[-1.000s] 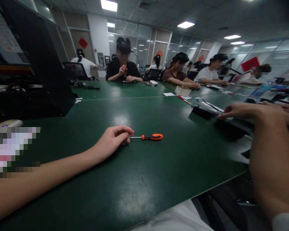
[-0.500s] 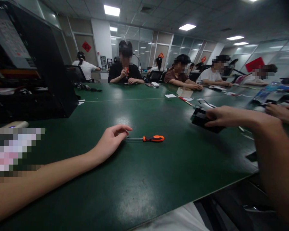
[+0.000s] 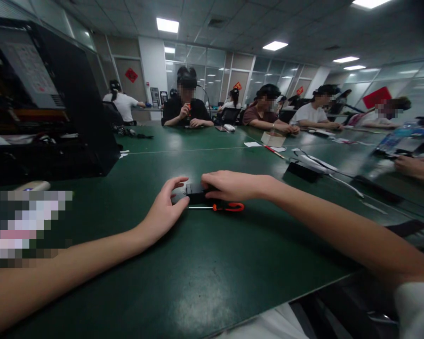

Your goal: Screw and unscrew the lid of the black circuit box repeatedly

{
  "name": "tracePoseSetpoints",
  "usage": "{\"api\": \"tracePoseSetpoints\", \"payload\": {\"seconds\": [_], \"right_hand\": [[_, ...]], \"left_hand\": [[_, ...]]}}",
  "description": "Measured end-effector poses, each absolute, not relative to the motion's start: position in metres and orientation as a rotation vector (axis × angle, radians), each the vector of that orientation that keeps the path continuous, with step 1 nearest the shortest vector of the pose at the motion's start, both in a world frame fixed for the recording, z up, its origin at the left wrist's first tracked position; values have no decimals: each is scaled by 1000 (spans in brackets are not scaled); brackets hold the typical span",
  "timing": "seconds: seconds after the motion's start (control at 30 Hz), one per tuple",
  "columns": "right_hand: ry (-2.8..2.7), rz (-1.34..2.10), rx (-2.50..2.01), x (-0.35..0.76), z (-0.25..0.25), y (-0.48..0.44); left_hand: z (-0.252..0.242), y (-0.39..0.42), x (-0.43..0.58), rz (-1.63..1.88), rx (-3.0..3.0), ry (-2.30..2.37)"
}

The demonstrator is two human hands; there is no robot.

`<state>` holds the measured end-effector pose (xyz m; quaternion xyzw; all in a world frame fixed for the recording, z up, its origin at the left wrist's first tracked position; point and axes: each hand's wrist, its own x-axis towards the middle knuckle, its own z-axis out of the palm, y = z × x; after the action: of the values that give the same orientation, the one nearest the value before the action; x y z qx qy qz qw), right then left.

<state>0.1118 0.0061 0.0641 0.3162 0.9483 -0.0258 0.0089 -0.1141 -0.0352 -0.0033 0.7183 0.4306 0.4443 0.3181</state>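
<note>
My right hand (image 3: 228, 186) is closed from above on a black rectangular block (image 3: 196, 194). A small light-coloured detail shows at the block's left end; the rest is hidden under my fingers. My left hand (image 3: 171, 202) is open beside that left end, thumb and fingers apart; whether it touches the block I cannot tell. Just in front of the block lies a screwdriver (image 3: 229, 206) with an orange and black handle. Its metal shaft points left toward my left thumb, and its tip is hidden there.
An open black computer case (image 3: 81, 103) stands at the left of the green table (image 3: 183, 287). Another black piece (image 3: 303, 172) and several cables (image 3: 346, 183) lie to the right. Farther back is a small cardboard box (image 3: 273, 139). Co-workers sit across and to the right.
My right hand has brought the black block leftward from the right side to behind the screwdriver. My left hand has spread its thumb and fingers wider. The screwdriver stays on the table.
</note>
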Motion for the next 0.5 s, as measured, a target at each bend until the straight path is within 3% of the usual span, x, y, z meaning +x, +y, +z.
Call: {"api": "tracePoseSetpoints", "payload": {"seconds": [0.1,0.3,0.5], "right_hand": [[3064,-223,956,128,59,-14],[2822,-176,1143,162,49,-45],[3000,-114,843,142,56,-84]], "left_hand": [[-2,-37,-113,1119,1915,1113],[6,-39,-112,972,1926,1148],[7,-39,-113,926,1980,1180]]}}
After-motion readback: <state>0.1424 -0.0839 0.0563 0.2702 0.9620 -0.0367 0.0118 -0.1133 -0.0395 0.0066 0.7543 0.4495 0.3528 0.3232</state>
